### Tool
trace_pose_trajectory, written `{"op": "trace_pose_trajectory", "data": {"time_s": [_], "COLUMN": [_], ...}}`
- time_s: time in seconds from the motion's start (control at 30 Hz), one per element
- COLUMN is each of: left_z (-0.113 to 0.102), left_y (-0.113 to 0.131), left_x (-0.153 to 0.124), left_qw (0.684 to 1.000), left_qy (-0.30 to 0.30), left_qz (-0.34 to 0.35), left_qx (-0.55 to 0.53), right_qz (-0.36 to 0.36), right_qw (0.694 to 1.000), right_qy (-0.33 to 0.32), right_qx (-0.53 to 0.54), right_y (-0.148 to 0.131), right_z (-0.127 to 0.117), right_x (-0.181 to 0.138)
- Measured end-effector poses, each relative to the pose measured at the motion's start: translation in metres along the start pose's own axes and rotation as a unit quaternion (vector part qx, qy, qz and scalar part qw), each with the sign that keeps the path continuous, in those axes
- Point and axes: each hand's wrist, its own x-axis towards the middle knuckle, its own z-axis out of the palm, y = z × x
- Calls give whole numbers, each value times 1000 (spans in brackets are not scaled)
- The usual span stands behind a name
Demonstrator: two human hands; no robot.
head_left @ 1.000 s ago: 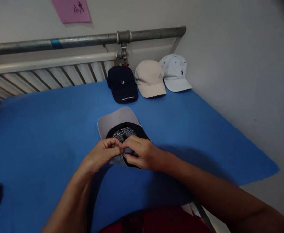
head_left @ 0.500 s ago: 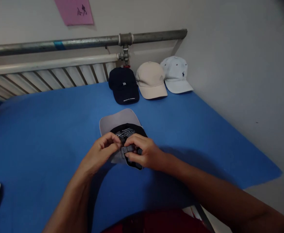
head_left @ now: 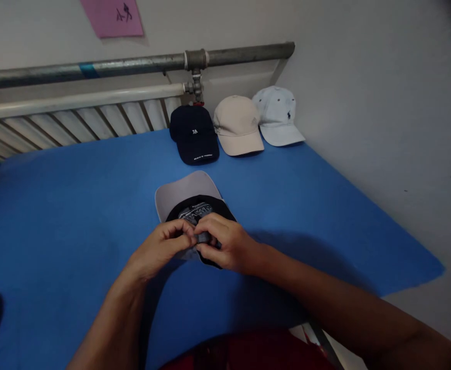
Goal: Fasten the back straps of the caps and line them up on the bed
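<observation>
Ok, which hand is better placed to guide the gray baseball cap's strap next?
Probably the right hand: its fingers frame the visible strap. The left hand pinches beside it, hiding the exact grip.

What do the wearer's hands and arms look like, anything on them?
The left hand and right hand are bare, with nothing worn that shows. Both forearms are unsleeved as far as visible. Dark red cloth, probably clothing, shows at the bottom edge.

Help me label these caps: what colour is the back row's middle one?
The middle cap is beige, best seen in the head view.
</observation>
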Motion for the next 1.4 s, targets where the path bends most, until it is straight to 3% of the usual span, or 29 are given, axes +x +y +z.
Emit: {"op": "trace_pose_trajectory", "data": {"time_s": [0.13, 0.33, 0.57, 0.63, 0.73, 0.87, 0.97, 1.17, 1.4], "left_z": [-3, -18, -17, -16, -17, -20, -20, -17, -15], "left_y": [2, -1, 4, 4, 3, 4, 4, 3, 2], "left_x": [-1, -5, -9, -9, -10, -13, -14, -16, -10], "left_qw": [1000, 998, 996, 993, 993, 992, 993, 995, 996], "left_qy": [5, -49, -71, -90, -107, -119, -118, -93, -90], "left_qz": [-23, -3, -11, -33, -40, -13, 4, 35, 23], "left_qx": [-15, -40, 54, 68, 44, 23, 17, 4, -6], "right_qz": [14, 12, -34, -12, 78, 170, 216, 251, 235], "right_qw": [1000, 1000, 999, 998, 990, 955, 936, 926, 931], "right_qy": [-6, -14, -40, -49, -70, -147, -146, -81, -107], "right_qx": [14, -2, 8, 44, 95, 193, 235, 272, 257], "right_y": [0, 1, -5, -6, -6, -8, -11, -13, -9], "right_z": [0, -3, -8, -12, -19, -26, -27, -30, -30], "right_x": [0, -1, 3, 4, 6, 8, 9, 11, 11]}}
